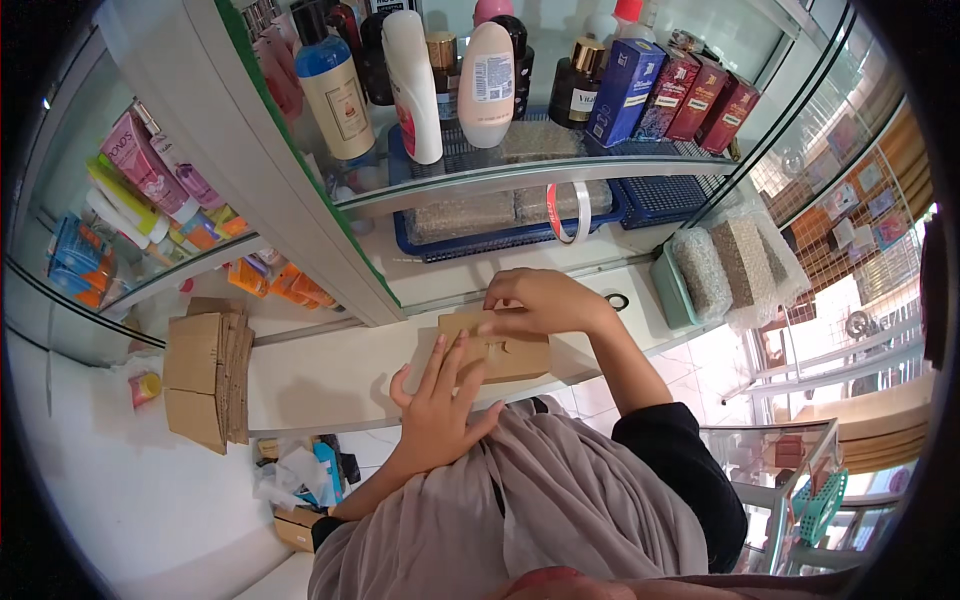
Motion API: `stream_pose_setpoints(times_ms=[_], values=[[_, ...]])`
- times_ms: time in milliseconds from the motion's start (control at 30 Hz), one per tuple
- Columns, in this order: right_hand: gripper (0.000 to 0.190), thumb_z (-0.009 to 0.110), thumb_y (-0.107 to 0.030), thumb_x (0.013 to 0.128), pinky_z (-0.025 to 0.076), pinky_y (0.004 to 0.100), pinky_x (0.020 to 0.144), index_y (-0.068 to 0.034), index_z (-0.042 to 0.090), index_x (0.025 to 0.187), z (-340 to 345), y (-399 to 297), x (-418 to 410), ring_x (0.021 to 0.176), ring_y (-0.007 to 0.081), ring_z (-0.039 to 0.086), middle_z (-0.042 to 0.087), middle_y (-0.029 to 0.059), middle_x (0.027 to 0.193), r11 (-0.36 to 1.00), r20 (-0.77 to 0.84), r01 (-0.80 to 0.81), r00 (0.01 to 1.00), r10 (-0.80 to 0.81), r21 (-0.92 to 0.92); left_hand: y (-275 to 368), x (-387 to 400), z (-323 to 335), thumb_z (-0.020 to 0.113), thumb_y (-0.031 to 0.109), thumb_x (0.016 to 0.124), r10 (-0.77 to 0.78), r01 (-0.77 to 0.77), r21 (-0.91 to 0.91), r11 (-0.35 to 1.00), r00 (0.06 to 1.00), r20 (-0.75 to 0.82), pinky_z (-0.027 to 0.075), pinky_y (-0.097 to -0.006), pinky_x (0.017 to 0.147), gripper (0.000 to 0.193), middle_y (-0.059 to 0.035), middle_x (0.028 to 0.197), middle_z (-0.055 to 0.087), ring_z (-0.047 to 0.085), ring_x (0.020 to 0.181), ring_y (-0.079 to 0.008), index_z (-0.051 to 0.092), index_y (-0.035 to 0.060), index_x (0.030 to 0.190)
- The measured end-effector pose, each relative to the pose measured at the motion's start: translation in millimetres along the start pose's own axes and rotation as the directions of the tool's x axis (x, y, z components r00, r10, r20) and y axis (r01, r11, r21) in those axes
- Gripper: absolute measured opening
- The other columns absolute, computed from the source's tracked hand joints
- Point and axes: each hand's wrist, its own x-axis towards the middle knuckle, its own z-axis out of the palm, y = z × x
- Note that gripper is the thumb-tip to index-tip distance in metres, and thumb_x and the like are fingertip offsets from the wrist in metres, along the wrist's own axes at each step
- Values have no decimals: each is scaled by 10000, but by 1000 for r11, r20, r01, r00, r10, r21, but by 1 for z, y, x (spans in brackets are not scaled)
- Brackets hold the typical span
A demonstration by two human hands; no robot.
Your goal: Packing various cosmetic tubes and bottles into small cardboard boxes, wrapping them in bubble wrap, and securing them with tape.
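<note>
A small brown cardboard box (525, 362) lies on the white counter ledge (330, 375) in front of me, its lid down. My left hand (442, 405) rests on its left part with the fingers spread and nothing gripped. Bent over the far side of the box is my right hand (544, 300), its fingertips on the lid near the left fingers. Whether those fingertips pinch anything is hidden. A small black ring (617, 301) lies on the ledge just right of my right wrist.
Folded cardboard boxes (196, 367) stand at the ledge's left end. A green bin (671, 289) with bubble-wrapped parcels (701, 274) stands at the right. Beyond are a blue basket (480, 246), a tape roll (582, 214) and a glass shelf (525, 176) bearing bottles and perfume boxes.
</note>
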Motion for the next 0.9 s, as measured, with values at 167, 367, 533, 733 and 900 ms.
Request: stream_pose_setpoints(times_ms=[167,367,533,733,900], values=[[530,777,-472,805,481,348,755,-26,630,1052,4,-10,-10,852,259,615,646,128,931,990,10,-91,996,91,108,7,5,-3,636,482,875,6,-5,51,999,1000,-10,161,-508,1042,536,-153,1490,472,449,1381,-287,600,264,1363],[347,717,-339,913,452,312,689,-21,627,1017,21,-3,-13,774,158,549,623,89,886,775,38,-228,966,255,589,8,2,7,616,328,920,-21,24,103,994,999,-31,159,-511,1046,419,-119,1477,495,470,1365,-272,617,280,1336],[283,737,-268,909,466,295,696,-17,637,991,34,5,-10,798,150,572,640,69,902,883,-139,-119,969,202,455,10,2,12,617,191,934,-57,65,80,995,993,-100,161,-516,1049,245,-76,1448,539,498,1349,-251,665,221,1172],[394,779,-359,838,477,349,730,-4,663,961,36,1,-12,806,250,612,676,118,877,901,-225,37,972,68,433,9,3,13,662,208,924,-152,137,-116,984,978,-142,154,-521,1054,182,-62,1393,597,501,1354,-224,556,110,1035],[339,696,-332,915,482,346,747,-2,669,987,31,-2,-11,835,245,620,679,120,897,892,-180,-35,975,129,450,6,4,11,688,216,906,-193,172,-167,971,974,-117,146,-516,1060,268,-45,1362,623,512,1339,-230,533,99,1092]])
